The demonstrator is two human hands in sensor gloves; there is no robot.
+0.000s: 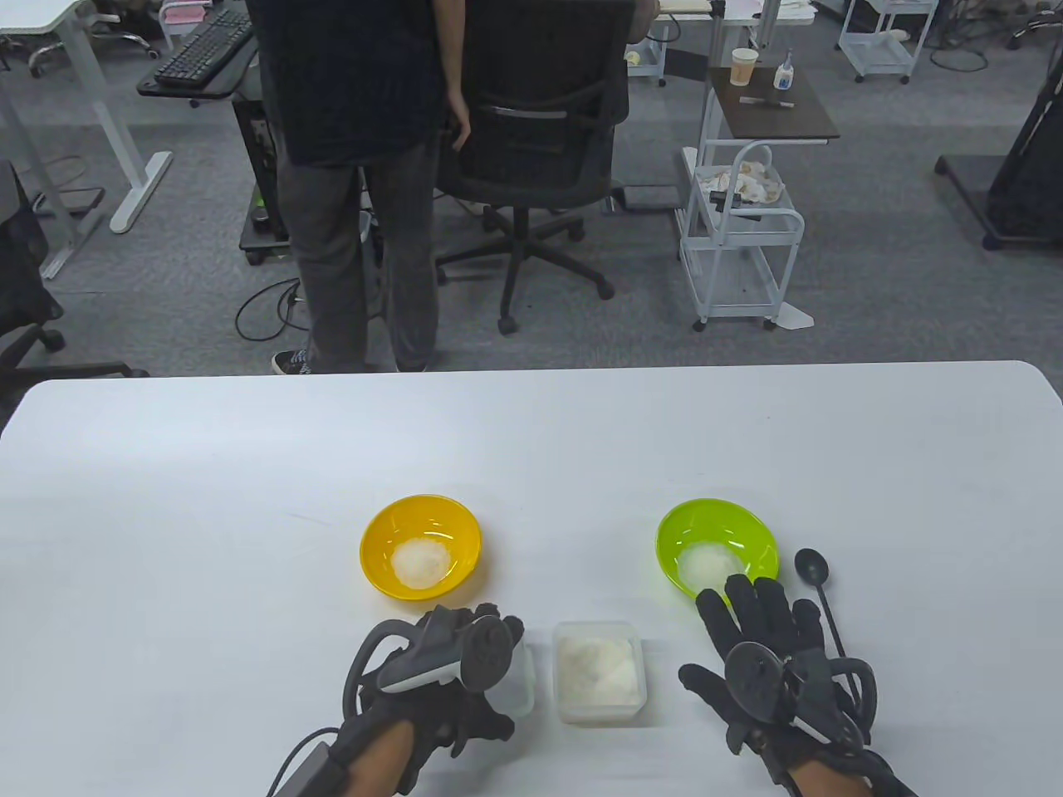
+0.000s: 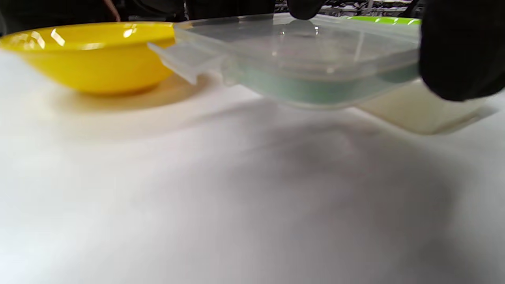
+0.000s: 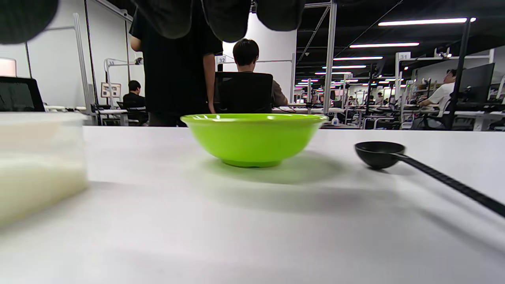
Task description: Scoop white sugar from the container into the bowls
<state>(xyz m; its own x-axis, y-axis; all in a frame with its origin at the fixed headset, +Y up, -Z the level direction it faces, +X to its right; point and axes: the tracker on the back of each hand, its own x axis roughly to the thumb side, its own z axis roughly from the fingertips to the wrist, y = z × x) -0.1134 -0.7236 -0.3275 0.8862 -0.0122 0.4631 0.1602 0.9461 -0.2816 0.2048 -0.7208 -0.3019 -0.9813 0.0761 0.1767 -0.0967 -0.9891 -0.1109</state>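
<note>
— Sugar sits in the clear square plastic container (image 1: 600, 671), uncovered mid-desk; both the yellow bowl (image 1: 421, 546) and green bowl (image 1: 717, 548) hold some.

— Hands?

— Left hand (image 1: 453, 664) grips the clear lid (image 2: 300, 59), probably to reseal; right hand (image 1: 764, 656) rests open, black spoon (image 1: 818, 591) beside.

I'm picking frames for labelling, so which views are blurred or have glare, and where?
Left wrist view: soft throughout, the clear lid blurred, glare streaks on the yellow bowl. Right wrist view: green bowl and black spoon sharp, sugar container at the left edge blurred. Table view: sharp, even light, soft shadows.
</note>
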